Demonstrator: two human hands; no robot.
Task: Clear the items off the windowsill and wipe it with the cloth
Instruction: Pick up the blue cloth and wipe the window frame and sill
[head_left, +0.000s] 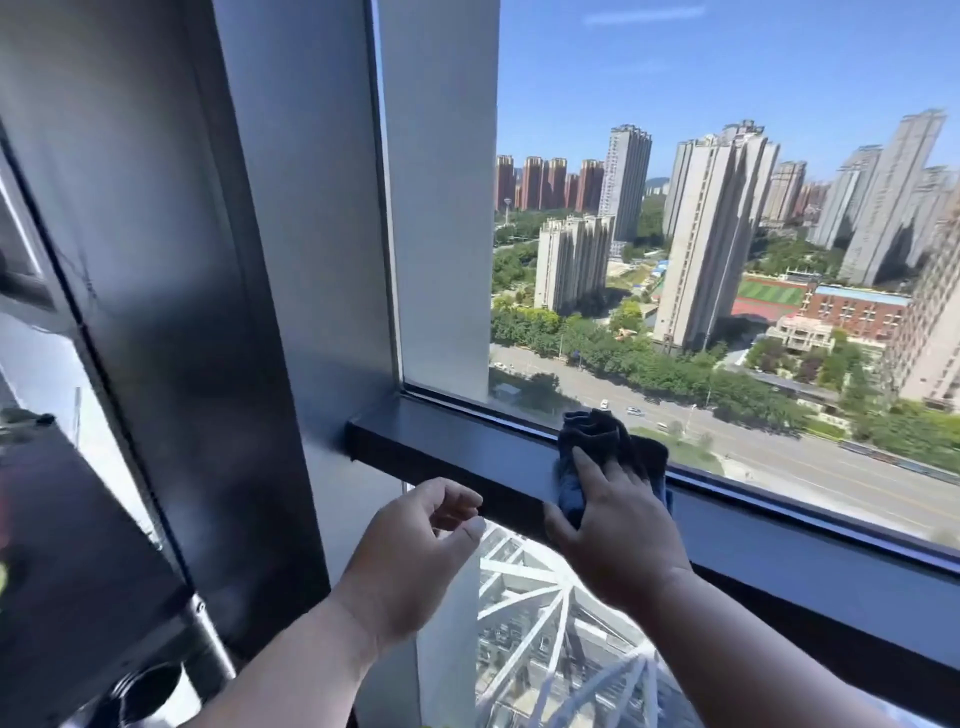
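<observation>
A dark grey windowsill (457, 447) runs from the centre down to the right, below a large window pane. A dark blue cloth (602, 441) lies bunched on the sill, its far end raised against the glass. My right hand (618, 530) presses flat on the near part of the cloth, fingers spread over it. My left hand (415, 551) hovers just in front of the sill's front edge, empty, with fingers loosely curled and apart. No other item shows on the visible stretch of sill.
A wide dark pillar (208, 312) rises at the left, ending the sill. A dark surface (62, 545) and a metal rod (208, 634) stand at lower left. Lower glass (530, 623) under the sill shows a white steel structure below. City towers fill the window.
</observation>
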